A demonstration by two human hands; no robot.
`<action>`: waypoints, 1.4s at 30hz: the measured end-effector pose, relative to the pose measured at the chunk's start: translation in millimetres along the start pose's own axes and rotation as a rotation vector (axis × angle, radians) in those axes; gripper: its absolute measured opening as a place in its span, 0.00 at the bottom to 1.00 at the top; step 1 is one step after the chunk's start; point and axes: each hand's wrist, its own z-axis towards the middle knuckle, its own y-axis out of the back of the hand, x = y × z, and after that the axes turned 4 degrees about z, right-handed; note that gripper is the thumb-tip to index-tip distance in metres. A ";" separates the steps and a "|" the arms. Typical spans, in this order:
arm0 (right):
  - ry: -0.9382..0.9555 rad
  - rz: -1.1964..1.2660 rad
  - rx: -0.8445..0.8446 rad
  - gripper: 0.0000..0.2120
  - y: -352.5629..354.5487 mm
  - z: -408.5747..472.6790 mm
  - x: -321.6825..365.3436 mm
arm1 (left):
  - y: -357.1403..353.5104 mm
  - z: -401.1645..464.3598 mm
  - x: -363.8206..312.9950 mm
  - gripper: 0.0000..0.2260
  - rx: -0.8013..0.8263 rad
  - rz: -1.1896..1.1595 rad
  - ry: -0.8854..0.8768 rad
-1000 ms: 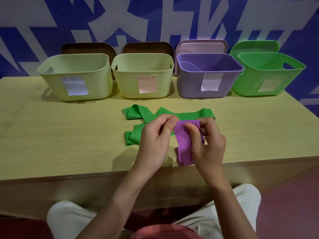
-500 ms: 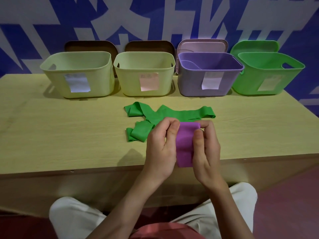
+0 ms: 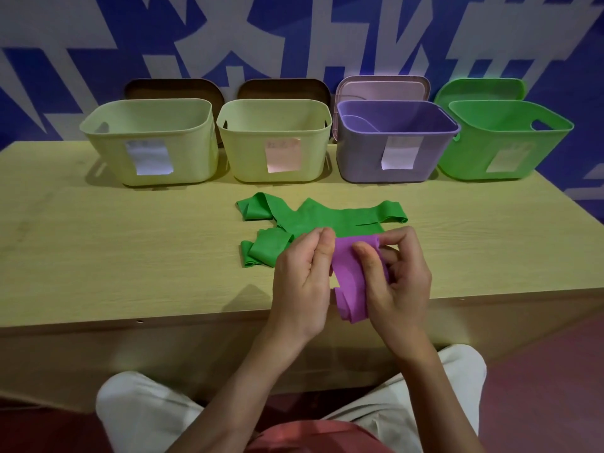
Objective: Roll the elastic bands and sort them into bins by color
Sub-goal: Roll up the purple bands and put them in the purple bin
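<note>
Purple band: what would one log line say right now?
purple band | pinched by left hand and right hand | partly rolled | green band on table

I count four bins beyond my fingers: two pale yellow bins (image 3: 150, 142) (image 3: 274, 140), one purple bin (image 3: 397, 142), one green bin (image 3: 506, 140). Four lids lean behind them: two brown lids (image 3: 175, 89) (image 3: 282, 89), one pink lid (image 3: 382, 88), one green lid (image 3: 478, 89). Two bands: one purple band (image 3: 351, 282), one green band (image 3: 323, 217). Four paper labels, one per bin.
</note>
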 end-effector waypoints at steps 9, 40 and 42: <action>-0.014 0.053 -0.011 0.05 -6.2 -5.4 3.9 | -7.3 -10.1 -4.4 0.18 -0.022 -0.076 0.087; -0.129 0.154 0.119 0.03 -4.8 -10.0 -8.0 | -6.4 -5.8 -1.3 0.21 -0.059 -0.014 0.223; -0.137 0.155 0.142 0.05 -3.2 -11.9 -5.1 | -4.3 -3.1 -5.9 0.22 -0.045 -0.062 0.291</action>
